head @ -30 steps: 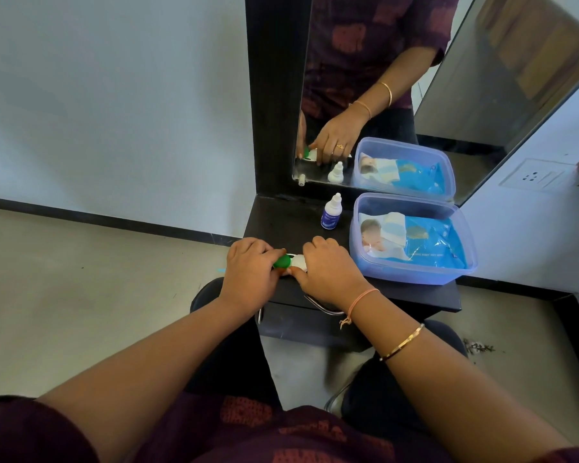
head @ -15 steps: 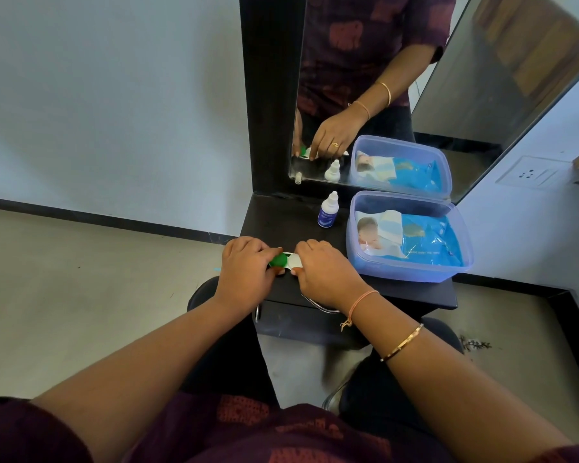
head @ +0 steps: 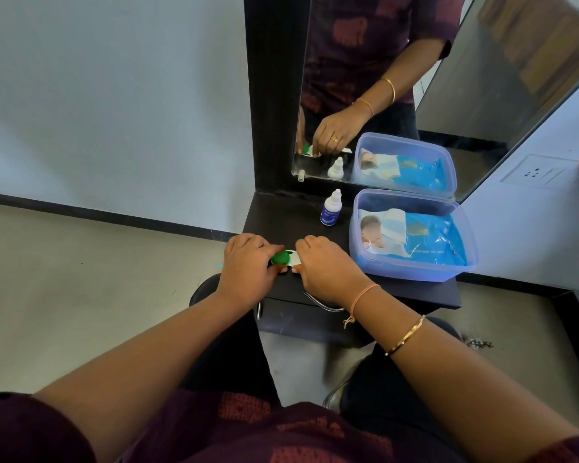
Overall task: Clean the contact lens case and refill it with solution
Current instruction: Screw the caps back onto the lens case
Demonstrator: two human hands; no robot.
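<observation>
The head camera looks down at a dark dressing shelf (head: 281, 215) set against a mirror (head: 465, 95). At the shelf's near edge both hands meet over a contact lens case (head: 295, 259), which lies flat on the dark top. The left hand (head: 248, 269) has its fingers curled down and its thumb tucked in, gripping the green cap (head: 280, 257) at the case's left end. The right hand (head: 328, 272) also has its fingers curled and holds the white right end of the case, most of which it hides. The two hands almost touch, with the case bridging the gap between them.

Farther back on the shelf, near the mirror, a small solution bottle (head: 331, 208) with a blue label stands upright, its white cap on. Just to its right sits an open clear plastic box (head: 415, 274) holding a blue pack of wet wipes (head: 432, 242). A thread bracelet (head: 361, 299) and a gold bangle (head: 406, 335) circle the right wrist. Below the shelf edge a metal drawer handle (head: 321, 304) shows. The mirror reflects the hands, bottle and box. A wall socket (head: 538, 172) sits on the right wall.
</observation>
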